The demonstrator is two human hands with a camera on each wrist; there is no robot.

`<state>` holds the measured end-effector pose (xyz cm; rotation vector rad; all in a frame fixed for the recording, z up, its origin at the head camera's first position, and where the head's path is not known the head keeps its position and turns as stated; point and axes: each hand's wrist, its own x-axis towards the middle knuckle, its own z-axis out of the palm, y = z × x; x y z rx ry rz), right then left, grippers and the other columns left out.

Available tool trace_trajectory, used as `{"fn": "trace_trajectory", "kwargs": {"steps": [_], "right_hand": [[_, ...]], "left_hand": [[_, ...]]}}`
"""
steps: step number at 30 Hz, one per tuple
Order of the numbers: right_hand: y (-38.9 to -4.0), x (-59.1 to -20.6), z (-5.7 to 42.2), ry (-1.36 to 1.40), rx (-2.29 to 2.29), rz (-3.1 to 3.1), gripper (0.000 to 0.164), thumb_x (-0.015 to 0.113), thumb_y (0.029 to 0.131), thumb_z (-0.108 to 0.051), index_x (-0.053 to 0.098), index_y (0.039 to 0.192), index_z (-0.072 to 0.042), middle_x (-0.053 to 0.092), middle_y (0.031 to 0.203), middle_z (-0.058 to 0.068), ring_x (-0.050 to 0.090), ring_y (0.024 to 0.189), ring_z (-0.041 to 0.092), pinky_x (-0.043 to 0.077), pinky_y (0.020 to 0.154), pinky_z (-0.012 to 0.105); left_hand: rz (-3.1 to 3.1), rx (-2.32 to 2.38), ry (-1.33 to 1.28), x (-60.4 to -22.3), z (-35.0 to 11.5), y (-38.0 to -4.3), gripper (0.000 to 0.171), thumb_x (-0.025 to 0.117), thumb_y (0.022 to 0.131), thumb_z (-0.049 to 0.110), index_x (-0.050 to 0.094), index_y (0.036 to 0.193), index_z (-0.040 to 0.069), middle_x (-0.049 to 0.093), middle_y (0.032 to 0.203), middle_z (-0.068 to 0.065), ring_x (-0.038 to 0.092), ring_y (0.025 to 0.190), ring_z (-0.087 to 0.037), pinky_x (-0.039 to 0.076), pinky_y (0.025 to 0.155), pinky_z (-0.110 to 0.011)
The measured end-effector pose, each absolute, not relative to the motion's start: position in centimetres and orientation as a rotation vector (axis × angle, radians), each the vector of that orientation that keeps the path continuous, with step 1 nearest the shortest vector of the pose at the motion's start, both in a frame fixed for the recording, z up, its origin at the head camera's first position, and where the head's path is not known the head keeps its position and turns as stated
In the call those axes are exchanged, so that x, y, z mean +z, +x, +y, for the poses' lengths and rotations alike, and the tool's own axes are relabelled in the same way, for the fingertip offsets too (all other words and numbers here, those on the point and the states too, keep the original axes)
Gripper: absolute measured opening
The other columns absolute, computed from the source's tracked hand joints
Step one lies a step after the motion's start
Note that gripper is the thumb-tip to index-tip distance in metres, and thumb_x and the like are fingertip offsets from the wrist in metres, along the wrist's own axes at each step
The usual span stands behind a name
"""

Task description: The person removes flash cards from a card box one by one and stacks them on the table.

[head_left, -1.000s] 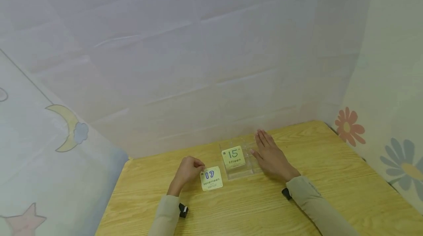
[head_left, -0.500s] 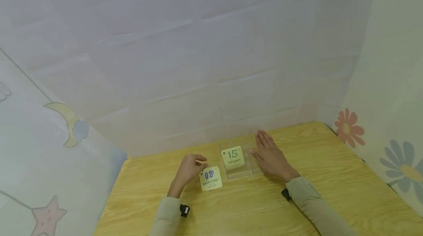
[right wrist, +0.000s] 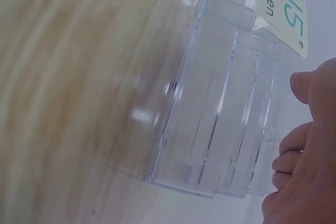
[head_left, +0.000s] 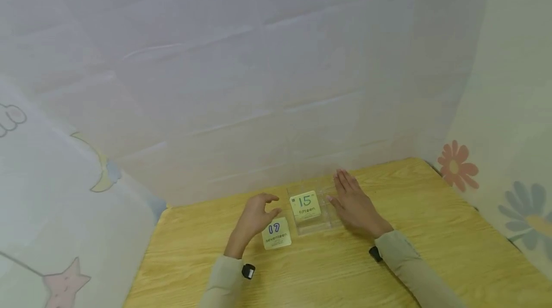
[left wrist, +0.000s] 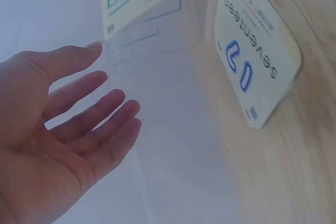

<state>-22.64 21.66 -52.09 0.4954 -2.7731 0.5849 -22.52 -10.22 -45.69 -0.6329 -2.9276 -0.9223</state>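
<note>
A clear plastic tiered stand (right wrist: 210,119) is on the wooden table, holding a card printed 15 and "fifteen" (head_left: 305,205) that leans in its left part. Left of the stand lies a card printed 17 and "seventeen" (head_left: 277,235); in the left wrist view its edge looks thick, perhaps several cards. My left hand (head_left: 253,218) hovers just above and behind the seventeen card, fingers spread and thumb apart, holding nothing. Beside the stand's right end is my right hand (head_left: 357,208), fingers extended and thumb near the stand. Whether it touches the plastic I cannot tell.
A pale cloth wall (head_left: 267,83) rises directly behind the table's back edge. Side hangings bear a pink star (head_left: 66,281) on the left and a red flower (head_left: 457,166) on the right. Wooden tabletop (head_left: 336,274) extends toward me.
My left hand has lifted from the corner of the seventeen card and shifted right toward the stand, its thumb and fingers parting. The right hand and both cards look unmoved.
</note>
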Motion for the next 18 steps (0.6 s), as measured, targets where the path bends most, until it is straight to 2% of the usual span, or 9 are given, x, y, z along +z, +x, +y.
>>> {"fn": "trace_trajectory", "kwargs": {"steps": [6,11,18], "right_hand": [[-22.9,-52.4,21.6,0.48,0.584,-2.794,0.077,0.048,0.113,-0.039,0.018,0.163,0.01,0.01,0.174,0.029,0.011,0.164,0.046,0.015,0.133,0.062],[-23.0,-52.6,21.5,0.473,0.611,-2.81,0.078,0.046,0.113,-0.041,0.016,0.164,0.01,0.006,0.175,0.027,0.009,0.164,0.045,0.013,0.134,0.062],[-23.0,-52.5,21.3,0.475,0.578,-2.8,0.077,0.046,0.113,-0.041,0.019,0.163,0.011,0.01,0.174,0.029,0.01,0.164,0.045,0.015,0.134,0.061]], "left_hand": [[-2.943,-0.814,-0.662,-45.3,-9.5,-22.2,0.048,0.076,0.098,0.024,0.065,0.141,0.006,0.065,0.144,-0.016,0.063,0.132,-0.038,0.056,0.108,-0.053],[-2.962,-0.772,-0.674,-45.6,-9.2,-22.3,0.055,0.076,0.098,0.025,0.059,0.147,0.008,0.06,0.149,-0.018,0.061,0.135,-0.039,0.055,0.109,-0.054],[-2.923,-0.761,-0.744,-45.3,-8.9,-22.4,0.062,0.078,0.097,0.023,0.053,0.152,0.006,0.058,0.151,-0.019,0.06,0.137,-0.039,0.055,0.11,-0.052]]}}
